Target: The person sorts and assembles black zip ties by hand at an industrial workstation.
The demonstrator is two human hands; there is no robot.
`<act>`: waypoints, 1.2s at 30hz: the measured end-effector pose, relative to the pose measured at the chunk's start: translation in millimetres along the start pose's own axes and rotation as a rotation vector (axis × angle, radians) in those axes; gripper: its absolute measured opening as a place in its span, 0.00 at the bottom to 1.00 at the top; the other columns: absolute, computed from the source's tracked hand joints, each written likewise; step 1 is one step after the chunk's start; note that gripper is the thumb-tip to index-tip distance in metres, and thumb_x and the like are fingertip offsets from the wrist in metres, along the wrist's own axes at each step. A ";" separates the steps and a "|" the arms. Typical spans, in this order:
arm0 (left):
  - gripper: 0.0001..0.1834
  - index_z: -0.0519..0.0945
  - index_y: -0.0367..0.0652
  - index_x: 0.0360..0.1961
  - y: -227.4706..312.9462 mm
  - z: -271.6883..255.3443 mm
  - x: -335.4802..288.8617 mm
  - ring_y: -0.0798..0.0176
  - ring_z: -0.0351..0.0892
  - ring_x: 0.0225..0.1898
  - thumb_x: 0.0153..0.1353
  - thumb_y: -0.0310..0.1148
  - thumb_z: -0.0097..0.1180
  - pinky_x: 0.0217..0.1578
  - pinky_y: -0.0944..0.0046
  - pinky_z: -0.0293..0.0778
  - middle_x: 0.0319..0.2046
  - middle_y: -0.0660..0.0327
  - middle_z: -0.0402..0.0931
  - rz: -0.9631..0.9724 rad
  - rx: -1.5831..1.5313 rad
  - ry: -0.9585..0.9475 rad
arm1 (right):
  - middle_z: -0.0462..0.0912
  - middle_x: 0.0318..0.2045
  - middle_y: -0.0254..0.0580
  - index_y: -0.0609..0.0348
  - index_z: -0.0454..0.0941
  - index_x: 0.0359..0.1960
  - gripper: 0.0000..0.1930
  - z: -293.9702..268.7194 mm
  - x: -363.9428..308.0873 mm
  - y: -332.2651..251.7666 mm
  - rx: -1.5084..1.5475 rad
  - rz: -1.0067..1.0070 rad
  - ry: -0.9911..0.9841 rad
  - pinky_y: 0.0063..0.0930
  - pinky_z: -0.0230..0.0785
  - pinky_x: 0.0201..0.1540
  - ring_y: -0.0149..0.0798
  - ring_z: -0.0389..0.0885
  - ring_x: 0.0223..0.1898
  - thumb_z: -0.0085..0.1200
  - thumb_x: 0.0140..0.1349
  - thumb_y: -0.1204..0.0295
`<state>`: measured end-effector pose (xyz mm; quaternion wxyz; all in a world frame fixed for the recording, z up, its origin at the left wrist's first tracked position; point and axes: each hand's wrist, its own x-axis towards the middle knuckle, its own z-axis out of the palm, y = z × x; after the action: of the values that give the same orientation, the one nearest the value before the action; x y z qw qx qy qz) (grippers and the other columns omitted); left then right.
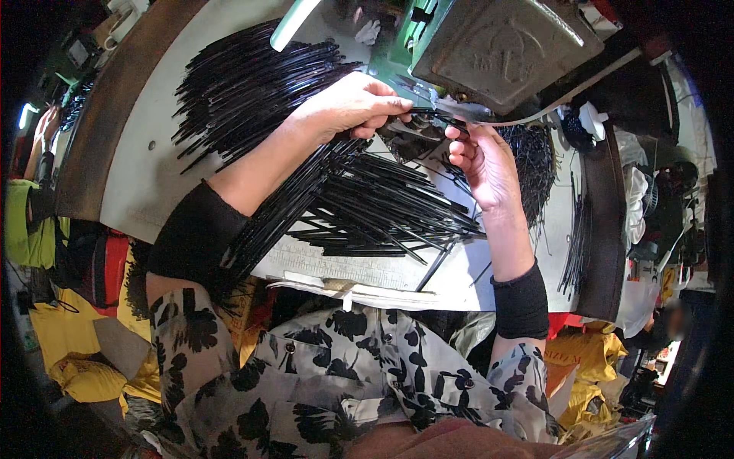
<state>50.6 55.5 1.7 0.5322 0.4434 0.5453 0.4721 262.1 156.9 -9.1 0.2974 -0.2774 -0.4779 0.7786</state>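
A thin black strip (428,112) runs between my two hands under the grey-green machine (506,53). My left hand (353,105) is closed on its left part, thumb and forefinger pinched together. At its other end my right hand (489,162) pinches with the thumb and forefinger, the other fingers curled. The machine's working parts, close above and between the hands, are partly hidden. Left of my left hand lies a big pile of thin black strips (252,88). More black strips (382,206) fan out on the table below both hands.
The white table (141,180) has a brown edge (115,99) and a printed ruler scale near me. Another heap of black strips (531,164) lies right of my right hand, with a few loose strips (575,237) farther right. Yellow bags (73,329) lie beside the table. Another person's hand (50,122) shows far left.
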 end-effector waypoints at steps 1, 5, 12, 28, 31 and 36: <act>0.15 0.77 0.35 0.30 -0.3 -1.0 -0.1 0.80 0.53 0.11 0.57 0.40 0.56 0.12 0.76 0.48 0.10 0.73 0.58 0.001 0.002 0.004 | 0.80 0.32 0.52 0.66 0.72 0.39 0.10 -0.1 0.4 0.2 0.001 -0.001 -0.005 0.21 0.76 0.27 0.33 0.80 0.24 0.48 0.62 0.70; 0.17 0.77 0.34 0.30 0.8 4.2 0.2 0.80 0.51 0.11 0.57 0.41 0.57 0.12 0.76 0.47 0.11 0.74 0.57 0.031 0.029 0.037 | 0.80 0.32 0.51 0.66 0.72 0.40 0.11 -7.3 4.0 3.6 0.010 0.023 -0.017 0.21 0.76 0.27 0.32 0.80 0.25 0.48 0.61 0.69; 0.19 0.77 0.31 0.33 7.9 -1.1 -5.0 0.80 0.52 0.11 0.56 0.42 0.57 0.12 0.75 0.47 0.09 0.74 0.58 0.066 0.023 0.043 | 0.80 0.34 0.45 0.65 0.74 0.40 0.12 -5.2 -3.5 -1.3 0.008 -0.131 0.005 0.23 0.74 0.36 0.33 0.79 0.33 0.51 0.59 0.70; 0.17 0.80 0.39 0.31 14.3 -35.2 -52.6 0.72 0.69 0.14 0.57 0.44 0.51 0.14 0.72 0.65 0.17 0.62 0.75 -0.007 0.669 0.223 | 0.80 0.29 0.45 0.62 0.79 0.33 0.08 30.2 -28.5 1.4 -1.306 -0.669 -0.110 0.28 0.69 0.34 0.42 0.77 0.30 0.55 0.51 0.76; 0.14 0.80 0.40 0.30 -10.9 -47.2 -63.5 0.63 0.75 0.19 0.55 0.40 0.51 0.21 0.64 0.71 0.20 0.57 0.77 0.111 1.081 0.298 | 0.79 0.29 0.47 0.64 0.78 0.36 0.09 29.6 -30.2 2.9 -1.239 -0.539 -0.076 0.26 0.69 0.30 0.41 0.78 0.26 0.54 0.52 0.75; 0.08 0.80 0.43 0.24 -14.6 -37.5 -65.3 0.52 0.79 0.30 0.51 0.33 0.51 0.33 0.56 0.74 0.24 0.54 0.78 0.130 1.450 0.345 | 0.80 0.27 0.43 0.64 0.78 0.38 0.10 29.4 -31.8 4.1 -1.213 -0.456 -0.093 0.23 0.68 0.29 0.33 0.77 0.25 0.53 0.54 0.75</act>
<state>16.0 -12.8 -2.6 -0.0156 0.6340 0.7682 0.0873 261.4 115.2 3.3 0.2249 -0.2534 -0.8921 0.2991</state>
